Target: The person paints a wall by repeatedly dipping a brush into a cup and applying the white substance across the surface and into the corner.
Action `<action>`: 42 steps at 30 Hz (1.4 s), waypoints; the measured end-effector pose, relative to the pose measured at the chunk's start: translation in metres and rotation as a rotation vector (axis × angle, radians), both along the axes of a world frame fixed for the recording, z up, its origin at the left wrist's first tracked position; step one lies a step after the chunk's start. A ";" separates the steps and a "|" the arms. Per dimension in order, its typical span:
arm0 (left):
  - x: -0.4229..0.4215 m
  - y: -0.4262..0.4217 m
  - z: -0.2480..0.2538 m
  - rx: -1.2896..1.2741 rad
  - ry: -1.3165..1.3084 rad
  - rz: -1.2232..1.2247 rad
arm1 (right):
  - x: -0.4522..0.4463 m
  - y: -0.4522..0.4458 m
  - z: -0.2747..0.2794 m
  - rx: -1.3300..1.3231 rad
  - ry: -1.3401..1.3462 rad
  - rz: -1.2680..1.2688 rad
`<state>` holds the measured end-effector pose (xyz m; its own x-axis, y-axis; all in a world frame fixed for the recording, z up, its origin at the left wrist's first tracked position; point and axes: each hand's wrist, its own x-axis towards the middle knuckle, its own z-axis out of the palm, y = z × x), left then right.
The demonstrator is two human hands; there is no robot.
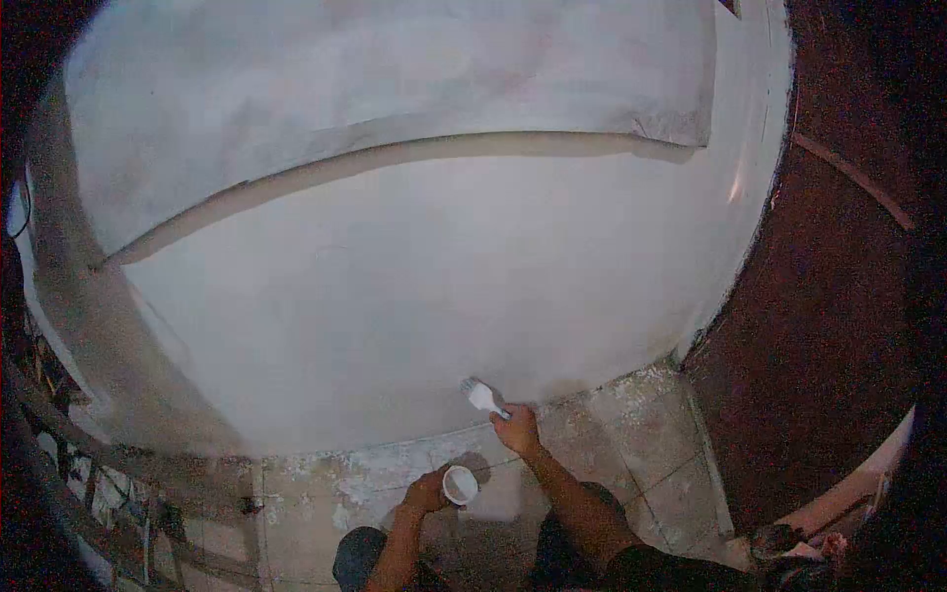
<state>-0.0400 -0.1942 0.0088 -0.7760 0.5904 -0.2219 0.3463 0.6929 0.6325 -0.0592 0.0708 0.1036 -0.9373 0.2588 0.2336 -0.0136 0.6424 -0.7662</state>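
My right hand (517, 428) is closed around the handle of a paintbrush (481, 395). The brush's pale head points up and left, close to the lower part of a white wall (414, 296); whether the bristles touch it I cannot tell. Lower and to the left, my left hand (426, 490) grips a small white cup (460, 485) by its side. The cup's round mouth faces up toward me, and what is inside looks whitish but is hard to make out.
A ledge (414, 133) juts out across the upper wall. White splotches mark the tiled floor (602, 444) along the wall's base. A dark reddish-brown door or panel (809, 326) stands at right. Blurred rails (109, 493) and clutter lie at lower left.
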 end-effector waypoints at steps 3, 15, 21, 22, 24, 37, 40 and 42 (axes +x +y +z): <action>-0.003 0.002 0.000 0.003 0.006 -0.007 | 0.001 0.001 0.004 -0.001 -0.075 0.056; -0.007 0.009 0.001 0.007 0.018 -0.019 | -0.020 0.010 -0.047 0.165 0.058 -0.106; -0.005 0.010 -0.007 0.021 0.023 -0.023 | -0.011 0.001 -0.016 0.004 -0.010 -0.082; -0.006 0.011 -0.009 0.032 0.031 -0.025 | -0.015 0.003 -0.025 0.077 0.006 -0.144; -0.003 0.014 -0.017 0.062 0.060 -0.030 | -0.007 0.005 -0.032 0.160 -0.019 -0.130; 0.034 0.015 0.021 -0.040 -0.117 -0.141 | -0.055 -0.160 -0.047 0.335 0.012 0.442; 0.032 0.027 -0.051 -0.090 0.036 -0.150 | -0.072 -0.232 -0.034 0.396 -0.093 0.475; 0.036 0.029 -0.096 -0.126 0.191 -0.176 | -0.082 -0.252 -0.044 0.344 -0.119 0.523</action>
